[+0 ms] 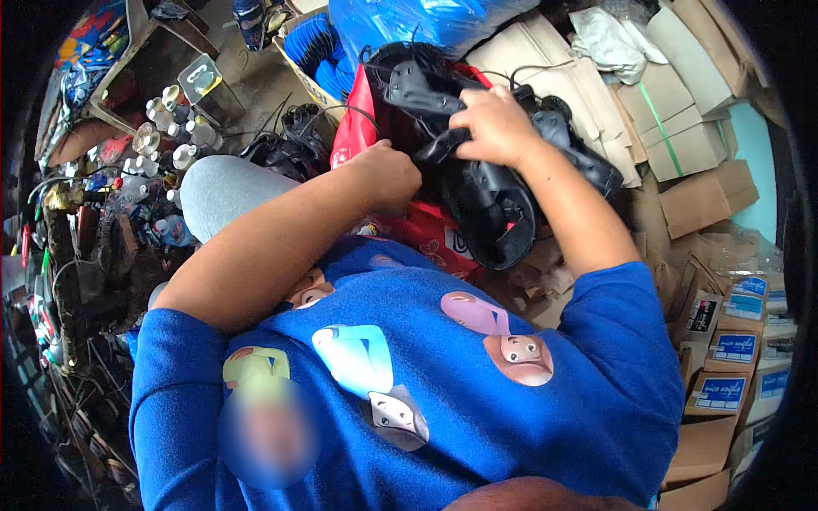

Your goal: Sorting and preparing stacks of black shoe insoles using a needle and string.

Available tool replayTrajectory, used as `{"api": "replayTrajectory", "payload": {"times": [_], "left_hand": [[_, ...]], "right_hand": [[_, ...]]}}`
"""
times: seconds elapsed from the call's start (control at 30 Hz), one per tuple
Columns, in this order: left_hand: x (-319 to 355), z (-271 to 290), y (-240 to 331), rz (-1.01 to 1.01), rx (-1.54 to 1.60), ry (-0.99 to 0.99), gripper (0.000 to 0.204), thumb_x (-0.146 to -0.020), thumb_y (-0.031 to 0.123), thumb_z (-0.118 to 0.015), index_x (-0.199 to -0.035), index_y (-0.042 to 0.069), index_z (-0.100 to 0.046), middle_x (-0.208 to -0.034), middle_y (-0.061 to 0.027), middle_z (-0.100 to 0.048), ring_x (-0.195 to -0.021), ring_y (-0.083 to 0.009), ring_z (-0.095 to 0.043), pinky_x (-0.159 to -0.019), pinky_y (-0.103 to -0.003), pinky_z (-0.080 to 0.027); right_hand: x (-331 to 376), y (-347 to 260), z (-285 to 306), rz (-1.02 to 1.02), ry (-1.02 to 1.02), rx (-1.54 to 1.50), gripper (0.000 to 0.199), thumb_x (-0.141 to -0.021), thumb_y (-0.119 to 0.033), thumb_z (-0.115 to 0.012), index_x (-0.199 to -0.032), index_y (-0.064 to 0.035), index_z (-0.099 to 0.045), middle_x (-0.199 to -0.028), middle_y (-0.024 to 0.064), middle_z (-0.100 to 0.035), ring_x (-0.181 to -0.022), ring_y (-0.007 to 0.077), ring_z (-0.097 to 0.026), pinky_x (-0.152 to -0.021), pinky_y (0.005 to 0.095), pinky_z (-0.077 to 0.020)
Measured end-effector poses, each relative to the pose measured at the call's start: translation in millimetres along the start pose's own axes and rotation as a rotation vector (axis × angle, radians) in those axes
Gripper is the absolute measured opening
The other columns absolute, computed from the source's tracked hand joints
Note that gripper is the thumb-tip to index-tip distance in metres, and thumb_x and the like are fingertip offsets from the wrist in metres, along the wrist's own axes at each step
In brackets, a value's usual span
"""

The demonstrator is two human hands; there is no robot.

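Gripping black part (477,183), fingers (464,123) curled.

A black plastic part (503,196), seemingly a fan housing, is gripped from above by the right hand (497,126) and met at its left end by the closed left hand (388,175). A red bag (356,128) is seen under it, over the lap. A blue printed shirt (477,400) fills the lower frame. Flattened cardboard boxes (682,136) are stacked at right, small bottles (175,128) clustered at left, a blue plastic bag (400,21) lies at top.
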State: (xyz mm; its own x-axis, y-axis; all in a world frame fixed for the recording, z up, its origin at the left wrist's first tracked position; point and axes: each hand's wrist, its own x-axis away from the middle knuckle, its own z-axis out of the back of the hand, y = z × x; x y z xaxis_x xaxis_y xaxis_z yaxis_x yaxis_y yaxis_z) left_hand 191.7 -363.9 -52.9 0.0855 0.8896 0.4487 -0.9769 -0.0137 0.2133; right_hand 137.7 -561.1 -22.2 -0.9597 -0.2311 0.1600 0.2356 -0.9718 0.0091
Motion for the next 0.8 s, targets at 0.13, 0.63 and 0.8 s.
{"api": "replayTrajectory", "payload": {"times": [0.13, 0.63, 0.8], "left_hand": [[-10, -7, 23, -0.313, 0.089, 0.284, 0.036, -0.067, 0.031, -0.068, -0.094, 0.008, -0.064, -0.088, -0.0118, -0.065, -0.084, -0.0271, -0.062, -0.077, -0.042, -0.046], [7, -4, 37, -0.313, 0.257, 0.489, 0.007, -0.071, 0.016, -0.053, -0.074, 0.011, -0.057, -0.074, -0.0055, -0.057, -0.079, -0.0234, -0.059, -0.074, -0.039, -0.041], [10, 1, 18, -0.080, 0.143, 0.368, 0.014, -0.072, 0.028, -0.059, -0.076, 0.015, -0.061, -0.077, -0.0017, -0.059, -0.081, -0.0194, -0.059, -0.074, -0.036, -0.040]], "right_hand": [[-13, 44, 0, -0.113, 0.246, -0.006, 0.047, -0.057, -0.045, -0.071, -0.089, -0.0101, -0.068, -0.093, 0.0119, -0.055, -0.090, 0.0306, -0.053, -0.079, 0.0419, -0.0379], [-5, -28, -66, -0.217, 0.459, 0.293, 0.016, -0.062, -0.027, -0.068, -0.072, -0.0171, -0.060, -0.090, 0.0057, -0.050, -0.089, 0.0236, -0.049, -0.079, 0.0384, -0.0351], [42, -33, -17, -0.144, 0.118, 0.122, 0.020, -0.066, -0.027, -0.070, -0.083, -0.0186, -0.064, -0.085, 0.0072, -0.053, -0.089, 0.0250, -0.054, -0.075, 0.0391, -0.0386]]}}
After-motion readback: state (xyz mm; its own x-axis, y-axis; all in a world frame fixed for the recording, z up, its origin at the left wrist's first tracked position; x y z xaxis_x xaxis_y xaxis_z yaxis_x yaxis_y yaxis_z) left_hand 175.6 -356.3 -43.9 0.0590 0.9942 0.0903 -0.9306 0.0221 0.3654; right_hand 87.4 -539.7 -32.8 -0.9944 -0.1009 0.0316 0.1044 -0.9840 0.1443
